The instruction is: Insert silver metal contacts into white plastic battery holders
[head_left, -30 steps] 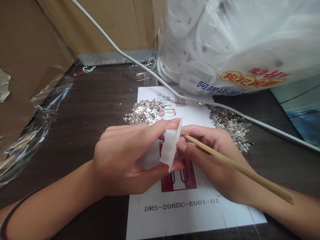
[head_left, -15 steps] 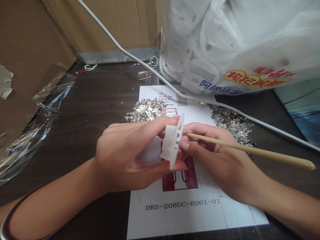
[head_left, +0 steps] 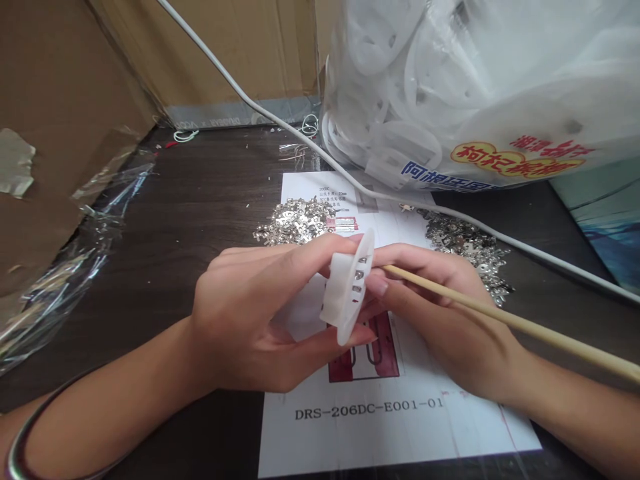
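A round white plastic piece (head_left: 345,287) with a raised block on its back stands on edge in my left hand (head_left: 255,310), gripped between thumb and fingers. Several small metal contacts (head_left: 358,275) show in slots on its flanged face. My right hand (head_left: 435,307) is closed around a thin wooden stick (head_left: 470,297), close against that face; the tip by the fingers is partly hidden. Beneath both hands lies a printed sheet (head_left: 370,427) with a red diagram and the text DRS-206DC-E001-01.
Small metal parts form one heap (head_left: 297,220) at the sheet's upper left and another heap (head_left: 470,250) at the right. Behind stands a clear bag (head_left: 500,93) of white plastic pieces. A white cable (head_left: 240,93) crosses over the table. Cardboard (head_left: 240,53) and clear wrap (head_left: 95,240) border it.
The white plastic piece has turned slightly, showing more of its slotted face. The wooden stick's outer end has swung down and out of the frame at right. The view has shifted a little.
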Motion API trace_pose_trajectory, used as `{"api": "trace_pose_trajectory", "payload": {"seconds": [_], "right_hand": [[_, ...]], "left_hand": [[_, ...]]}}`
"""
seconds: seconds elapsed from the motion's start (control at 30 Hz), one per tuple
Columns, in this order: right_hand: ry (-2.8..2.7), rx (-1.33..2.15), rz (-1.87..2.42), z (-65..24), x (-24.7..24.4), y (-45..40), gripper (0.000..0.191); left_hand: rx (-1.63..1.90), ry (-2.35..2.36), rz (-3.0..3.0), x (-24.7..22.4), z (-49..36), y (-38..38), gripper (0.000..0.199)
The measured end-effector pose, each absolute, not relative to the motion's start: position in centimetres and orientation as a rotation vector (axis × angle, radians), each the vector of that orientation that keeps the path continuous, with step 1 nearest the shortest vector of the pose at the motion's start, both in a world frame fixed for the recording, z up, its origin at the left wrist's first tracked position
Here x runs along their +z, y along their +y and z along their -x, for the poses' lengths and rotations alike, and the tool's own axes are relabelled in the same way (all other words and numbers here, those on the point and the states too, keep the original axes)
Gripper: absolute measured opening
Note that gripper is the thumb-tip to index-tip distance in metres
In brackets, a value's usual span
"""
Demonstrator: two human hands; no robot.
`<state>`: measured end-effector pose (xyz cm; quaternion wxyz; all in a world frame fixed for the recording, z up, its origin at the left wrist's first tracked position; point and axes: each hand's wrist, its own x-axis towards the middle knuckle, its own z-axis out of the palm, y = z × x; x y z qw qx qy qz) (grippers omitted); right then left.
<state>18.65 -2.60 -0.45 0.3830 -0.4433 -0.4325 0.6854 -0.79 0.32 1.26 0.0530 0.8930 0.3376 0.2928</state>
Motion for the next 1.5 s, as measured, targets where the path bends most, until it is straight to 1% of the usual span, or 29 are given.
{"api": "trace_pose_trajectory", "payload": {"seconds": [0.17, 0.37, 0.43, 0.57, 0.67, 0.7, 0.8, 0.93, 1.07, 1.2, 1.3, 1.37, 1.43, 1.5], "right_hand": [[-1.051, 1.732, 1.151, -18.3, 0.0, -2.6, 0.012], [-1.012, 1.740, 1.258, -18.0, 0.3, -2.2, 0.019], [-1.026, 1.766, 1.234, -18.2, 0.2, -2.2, 0.020], [-0.997, 1.832, 1.090, -18.4, -0.4, -2.5, 0.018], [-0.989, 1.709, 1.108, -18.4, -0.5, -2.7, 0.011], [-0.994, 1.656, 1.130, -18.3, -0.4, -2.7, 0.008], [-1.017, 1.595, 1.160, -18.3, -0.2, -2.5, 0.007], [-1.004, 1.630, 1.190, -18.3, 0.1, -2.2, 0.007], [-0.971, 1.673, 1.207, -18.2, 0.2, -2.1, 0.014], [-0.968, 1.703, 1.096, -18.6, 0.0, -2.1, 0.008], [-0.961, 1.755, 0.925, -19.2, -0.4, -2.1, 0.018], [-0.983, 1.745, 0.905, -19.4, -0.8, -2.1, 0.021], [-1.012, 1.719, 0.935, -19.5, -1.0, -1.9, 0.023], [-1.002, 1.719, 0.926, -19.5, -0.9, -1.7, 0.030]], "left_hand": [[0.936, 0.960, -2.660, 1.0, 0.6, 0.3, 0.047], [0.921, 0.974, -2.648, 0.9, 0.6, 0.2, 0.043], [0.923, 0.968, -2.635, 0.7, 0.7, 0.2, 0.045], [0.945, 0.940, -2.655, 0.5, 0.8, 0.2, 0.041], [0.880, 0.966, -2.715, 0.6, 1.1, 0.1, 0.045], [0.811, 1.004, -2.734, 0.6, 1.2, 0.0, 0.048], [0.793, 0.998, -2.738, 0.6, 1.4, -0.1, 0.050], [0.837, 0.980, -2.726, 0.4, 1.4, -0.1, 0.047], [0.927, 0.971, -2.722, -0.1, 1.2, -0.2, 0.046], [1.020, 0.826, -2.689, -0.5, 0.9, 0.1, 0.045], [1.071, 0.713, -2.728, -0.6, 0.9, 0.6, 0.043], [1.025, 0.718, -2.796, -0.6, 1.0, 0.8, 0.043], [0.978, 0.719, -2.835, -0.7, 1.1, 1.0, 0.048], [0.964, 0.715, -2.814, -0.8, 1.2, 1.1, 0.051]]}}
